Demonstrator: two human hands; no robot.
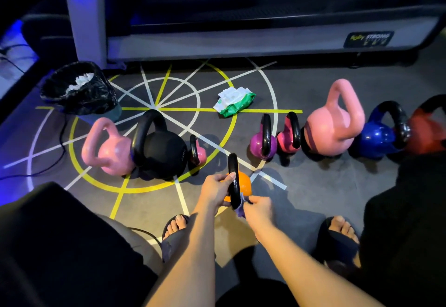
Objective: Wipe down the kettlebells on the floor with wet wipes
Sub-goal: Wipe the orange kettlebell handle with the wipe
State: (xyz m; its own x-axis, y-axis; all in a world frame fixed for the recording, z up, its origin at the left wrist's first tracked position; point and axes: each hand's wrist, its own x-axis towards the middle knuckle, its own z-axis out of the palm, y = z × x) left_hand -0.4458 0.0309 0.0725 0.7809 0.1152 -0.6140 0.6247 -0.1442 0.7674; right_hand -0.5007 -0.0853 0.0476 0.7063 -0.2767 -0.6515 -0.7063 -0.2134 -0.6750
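We look down from the head camera at a dark gym floor (301, 193) with yellow and white lines on it.

Close to us, between two feet in dark sandals, is the orange kettlebell (244, 184) with a black handle. The left hand (216, 189) holds that handle, with the fingers curled tight round it. The right hand (258, 210) pinches a small scrunched wet wipe (239, 213) and presses it on the low end of the handle. Its fingers are bunched together on the wipe.

Behind, we see more kettlebells in a row. On the left are a pink kettlebell (108, 149), a black kettlebell (161, 152) touching it, and a tiny pink one (199, 153). On the right are a purple one (261, 145), a dark pink one (288, 135), a big pink one (335, 125), a blue one (381, 135) and a red one (427, 130).

The pack of wet wipes (235, 101) lies on the floor farther back, in the middle. A bin (79, 96) with a black bag stands at the far left, with white used wipes (79, 82) inside. A big grey gym machine (241, 41) fills the back.
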